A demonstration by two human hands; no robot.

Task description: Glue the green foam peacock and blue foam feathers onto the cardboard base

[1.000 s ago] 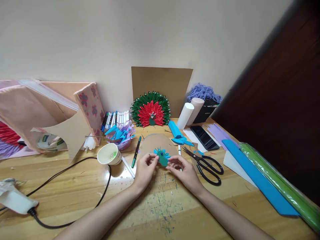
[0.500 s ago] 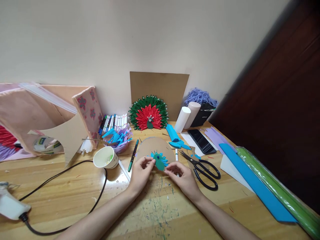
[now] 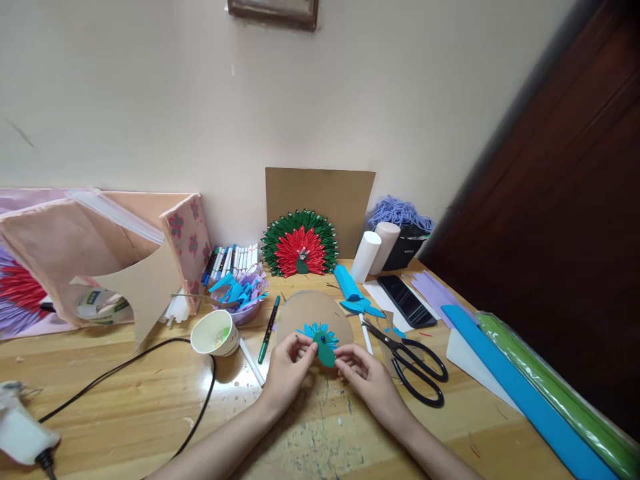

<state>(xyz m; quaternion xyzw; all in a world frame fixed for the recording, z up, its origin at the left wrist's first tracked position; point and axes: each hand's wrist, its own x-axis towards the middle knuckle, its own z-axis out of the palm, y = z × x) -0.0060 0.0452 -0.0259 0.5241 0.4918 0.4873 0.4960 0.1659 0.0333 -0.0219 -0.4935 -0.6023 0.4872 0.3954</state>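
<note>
Green cutout (image 3: 325, 353), shaped like a bird's head and body, sits between the person's hands, low over the near part of a round cardboard disc (image 3: 310, 308). One dark blue bead (image 3: 323, 339) shows near its upper end. From where I stand, the left hand (image 3: 289, 372) pinches the cutout's left edge between thumb and fingers, while the right hand (image 3: 373, 381) has its fingertips at the lower right edge; I cannot tell whether those grip it or only touch it. Bright blue petals (image 3: 320, 329) fan out just behind the cutout; whether they are fixed to the disc is hidden from me.

Right of the disc lie a white marker (image 3: 367, 335) and black scissors (image 3: 397, 347), blades pointing toward the disc. Farther back is a smartphone (image 3: 407, 301). On the left, a green pen (image 3: 269, 330) lies beside the disc, with a paper cup (image 3: 213, 339) near it on the wooden surface (image 3: 125, 420). Behind everything, a red and green peacock (image 3: 300, 243) stands before an upright cardboard sheet (image 3: 320, 190).
</note>
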